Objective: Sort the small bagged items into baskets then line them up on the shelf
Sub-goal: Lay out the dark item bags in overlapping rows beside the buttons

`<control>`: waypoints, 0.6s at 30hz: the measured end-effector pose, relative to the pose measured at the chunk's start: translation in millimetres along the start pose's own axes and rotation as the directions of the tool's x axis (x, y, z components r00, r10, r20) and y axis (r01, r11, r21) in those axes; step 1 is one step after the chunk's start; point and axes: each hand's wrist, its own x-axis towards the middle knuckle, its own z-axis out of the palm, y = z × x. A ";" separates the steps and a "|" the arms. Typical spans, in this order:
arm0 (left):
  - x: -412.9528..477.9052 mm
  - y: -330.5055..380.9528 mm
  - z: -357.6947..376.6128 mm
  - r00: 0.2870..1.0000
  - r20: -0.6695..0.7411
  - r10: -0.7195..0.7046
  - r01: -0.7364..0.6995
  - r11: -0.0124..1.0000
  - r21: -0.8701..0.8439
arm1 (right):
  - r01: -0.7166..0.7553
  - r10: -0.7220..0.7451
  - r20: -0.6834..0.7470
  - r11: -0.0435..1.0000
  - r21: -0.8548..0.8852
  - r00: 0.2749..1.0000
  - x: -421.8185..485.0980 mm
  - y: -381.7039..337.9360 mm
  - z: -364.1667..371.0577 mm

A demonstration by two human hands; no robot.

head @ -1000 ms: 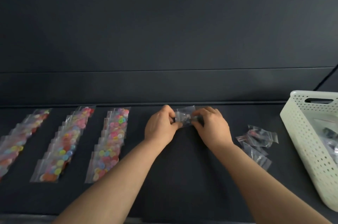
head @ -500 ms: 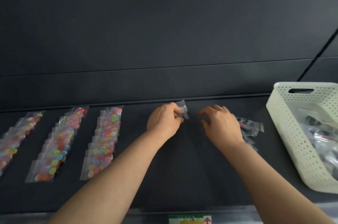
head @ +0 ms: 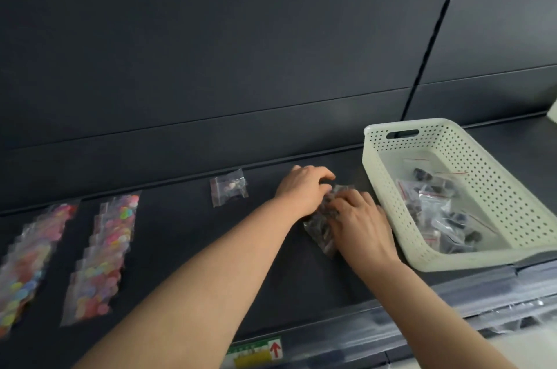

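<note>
A person stands at a dark shelf (head: 180, 251) and both bare arms reach out over it. The two hands meet on a little pile of bags (head: 320, 231). These bags are clear and have dark bits inside. The pile lies on the shelf, just beside the white basket (head: 388, 211).

The left hand (head: 304, 190) is at the far end of the pile. Its fingers are curled down over the bags and hold them. The right hand (head: 358, 224) lies on the near side of the pile. Its fingers are bent too and grip the top of the bags. The two hands touch each other.

The basket has lots of small holes and a handle slot at the back. More bags with dark bits (head: 437, 208) lie in a heap inside it.

One single bag (head: 229, 187) lies flat near the back of the shelf, left of the hands and apart from them.

Far to the left are two rows of bags full of bright round dots. One row (head: 102, 257) is closer to the hands, and the other row (head: 30, 260) runs off the left edge. In each row the bags overlap.

A label with a red arrow (head: 256, 352) sits on the front edge of the shelf.
</note>
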 end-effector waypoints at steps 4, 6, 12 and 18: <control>8.7 0.5 -0.1 0.991 0.029 -0.130 0.130 0.991 -0.003 | 0.007 -0.005 0.058 0.999 -0.041 0.998 0.7 4.1 -3.0; 7.7 -6.9 -2.6 0.974 -0.004 -0.226 0.224 0.965 -0.140 | -0.001 0.003 0.111 1.000 -0.016 0.994 1.5 6.9 -6.0; -12.2 -23.8 -20.9 0.919 -0.064 -0.390 0.261 0.720 -0.643 | -0.159 0.141 0.076 0.923 0.349 0.987 18.0 -4.2 -23.2; -44.1 -28.0 -31.2 0.924 0.057 -0.379 0.263 0.516 -0.815 | -0.290 0.158 0.252 0.684 0.669 0.955 43.7 -36.7 -20.4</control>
